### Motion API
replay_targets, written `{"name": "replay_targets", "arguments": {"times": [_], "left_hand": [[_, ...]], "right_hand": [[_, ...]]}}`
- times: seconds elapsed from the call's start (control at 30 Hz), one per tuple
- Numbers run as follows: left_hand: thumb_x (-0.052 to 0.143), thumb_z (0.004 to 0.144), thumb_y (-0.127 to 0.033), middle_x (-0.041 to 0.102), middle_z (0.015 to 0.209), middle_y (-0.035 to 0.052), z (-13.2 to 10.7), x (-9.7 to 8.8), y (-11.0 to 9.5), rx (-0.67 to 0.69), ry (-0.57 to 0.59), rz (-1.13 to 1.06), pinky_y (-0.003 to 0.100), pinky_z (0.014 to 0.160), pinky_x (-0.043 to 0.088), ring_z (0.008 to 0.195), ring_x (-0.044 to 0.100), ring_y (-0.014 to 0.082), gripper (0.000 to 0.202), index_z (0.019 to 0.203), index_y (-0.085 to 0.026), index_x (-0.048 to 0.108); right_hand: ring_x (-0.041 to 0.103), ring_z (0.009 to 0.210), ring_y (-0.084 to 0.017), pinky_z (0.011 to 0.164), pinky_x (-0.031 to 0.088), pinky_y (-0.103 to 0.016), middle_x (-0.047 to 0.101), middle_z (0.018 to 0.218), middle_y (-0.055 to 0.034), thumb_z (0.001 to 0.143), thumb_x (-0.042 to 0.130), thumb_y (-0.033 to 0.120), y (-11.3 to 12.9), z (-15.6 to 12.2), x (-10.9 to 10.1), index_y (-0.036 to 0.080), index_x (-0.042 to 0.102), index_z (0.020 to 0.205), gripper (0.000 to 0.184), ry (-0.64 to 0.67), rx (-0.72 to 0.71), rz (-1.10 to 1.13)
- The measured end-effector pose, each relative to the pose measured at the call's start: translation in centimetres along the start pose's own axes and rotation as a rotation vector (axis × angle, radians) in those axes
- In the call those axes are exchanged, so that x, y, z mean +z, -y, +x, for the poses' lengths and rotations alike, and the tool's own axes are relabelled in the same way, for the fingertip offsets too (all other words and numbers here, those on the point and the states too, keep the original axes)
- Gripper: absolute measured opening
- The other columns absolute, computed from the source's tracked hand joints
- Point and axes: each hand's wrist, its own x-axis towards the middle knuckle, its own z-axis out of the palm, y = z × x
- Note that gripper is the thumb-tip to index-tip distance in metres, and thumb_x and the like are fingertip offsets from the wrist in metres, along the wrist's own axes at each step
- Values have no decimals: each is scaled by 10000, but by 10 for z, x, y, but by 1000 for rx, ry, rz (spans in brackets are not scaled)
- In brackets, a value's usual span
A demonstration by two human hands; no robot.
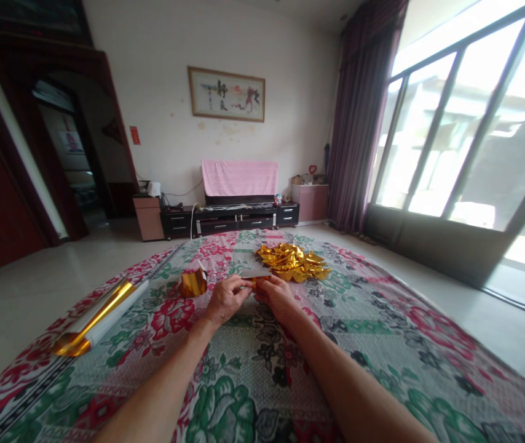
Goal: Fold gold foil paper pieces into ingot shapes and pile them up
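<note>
Between my two hands is a small sheet of gold foil paper (259, 284), its pale side turned up along the far edge. My left hand (229, 299) pinches its left end, and my right hand (277, 298) grips the right end, fingers partly hiding the sheet. Just beyond my right hand lies a heap of folded gold foil pieces (292, 261). To the left of my left hand sits a curled stack of gold foil paper (193, 283). Farther left, a long loose roll of gold foil paper (101, 317) with a white side rests near the edge.
A flowered cloth (225, 400) in red, green and grey covers the round surface before me. Beyond it stands a low black cabinet (239, 223), with a pink cloth (240, 178) draped over something on top. A purple curtain (359, 123) and large windows are at the right.
</note>
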Motion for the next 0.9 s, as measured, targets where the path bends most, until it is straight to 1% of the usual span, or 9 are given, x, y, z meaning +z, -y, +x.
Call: {"name": "replay_targets", "arguments": {"times": [0.1, 0.17, 0.23, 0.3, 0.53, 0.63, 0.8, 0.9], "left_hand": [[589, 709, -295, 611, 724, 26, -1, -1, -1, 44, 35, 115, 195, 564, 408, 597, 524, 104, 194, 805, -182, 713], [560, 736, -303, 609, 713, 31, -1, -1, -1, 54, 44, 141, 201, 598, 422, 646, 549, 117, 214, 809, -168, 709], [540, 750, -301, 608, 690, 33, -1, 0, 0, 45, 36, 143, 205, 621, 434, 678, 570, 128, 217, 770, -162, 706], [534, 752, -302, 611, 673, 32, -1, 1, 0, 22, 12, 137, 208, 615, 442, 660, 583, 130, 216, 733, -160, 695], [549, 735, -308, 645, 671, 35, -1, 7, -7, -77, -53, 45, 225, 578, 465, 568, 612, 136, 196, 746, -145, 658], [552, 737, -305, 655, 655, 35, -2, 8, -7, -68, -75, 51, 226, 588, 472, 576, 620, 142, 185, 763, -149, 649], [547, 749, -320, 663, 667, 33, -3, 8, -4, -30, -73, 60, 220, 590, 476, 586, 620, 138, 194, 800, -160, 645], [557, 742, -319, 668, 689, 32, -3, 8, -2, -8, -67, 69, 221, 607, 479, 609, 621, 138, 191, 816, -166, 645]], "right_hand": [[577, 612, -98, 567, 447, -198, 665, 756, -17, 579, 691, 289, 0, -1, 1, 163, 630, 790, 253, 0, -2, 8], [578, 604, -97, 561, 444, -197, 661, 740, -10, 581, 691, 288, 1, -2, 2, 164, 629, 790, 251, 4, -2, 15], [582, 601, -99, 564, 445, -203, 659, 730, -8, 579, 690, 287, 2, -3, 3, 166, 632, 787, 248, 8, 2, 9], [589, 599, -105, 571, 449, -213, 662, 734, -13, 579, 686, 287, 4, -4, 4, 169, 633, 793, 250, 9, 10, -7], [610, 614, -122, 574, 459, -222, 671, 782, -38, 623, 636, 287, 3, -2, 2, 165, 610, 800, 216, 30, 10, 8], [611, 617, -124, 574, 462, -224, 671, 790, -43, 632, 634, 303, 2, -2, 1, 165, 608, 801, 220, 46, 9, 18], [602, 610, -117, 567, 452, -213, 656, 721, -22, 626, 652, 319, 1, -1, 1, 168, 617, 813, 243, 31, 7, 35], [596, 619, -107, 571, 448, -204, 663, 760, -25, 615, 663, 295, 0, -1, 0, 169, 623, 825, 249, 26, 4, 34]]}}
